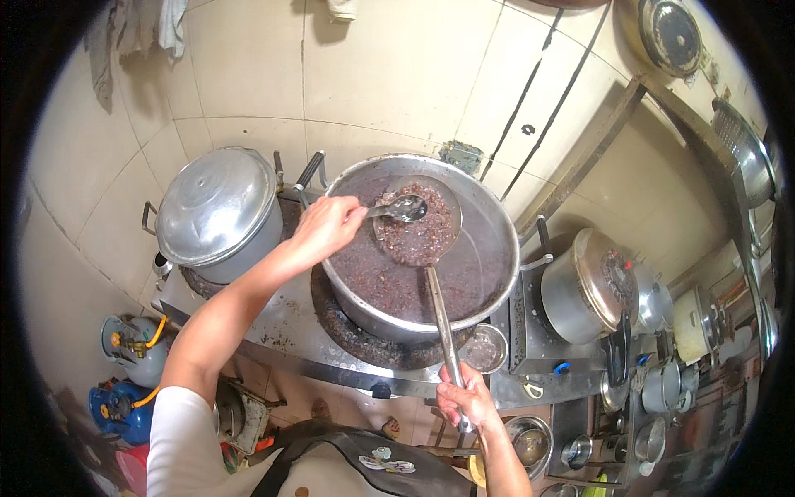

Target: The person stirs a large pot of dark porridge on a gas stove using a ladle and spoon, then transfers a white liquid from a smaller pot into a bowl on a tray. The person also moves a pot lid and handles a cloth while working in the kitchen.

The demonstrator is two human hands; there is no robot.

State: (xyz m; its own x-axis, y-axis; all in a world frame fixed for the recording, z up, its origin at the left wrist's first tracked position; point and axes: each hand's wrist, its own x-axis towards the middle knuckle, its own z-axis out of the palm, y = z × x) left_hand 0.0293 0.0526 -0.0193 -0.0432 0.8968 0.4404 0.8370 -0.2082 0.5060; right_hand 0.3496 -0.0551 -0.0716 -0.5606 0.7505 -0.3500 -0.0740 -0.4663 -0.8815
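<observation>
A large metal stockpot [348, 310] of purplish liquid with dark red grains or beans stands on a round burner. My right hand [466, 394] grips the long metal handle of a ladle [461, 217], whose wide round bowl lies over the pot, full of the same grains. In my left hand [332, 227] is a metal spoon [408, 208], its bowl over the ladle's contents. Whether the spoon touches the grains, I cannot tell.
A lidded aluminium pot [217, 205] stands left of the stockpot, a pressure cooker [574, 292] right. A small metal bowl [502, 351] sits by the front edge. Gas cylinders [118, 397] stand on the floor at left. Behind is a tiled wall [385, 74].
</observation>
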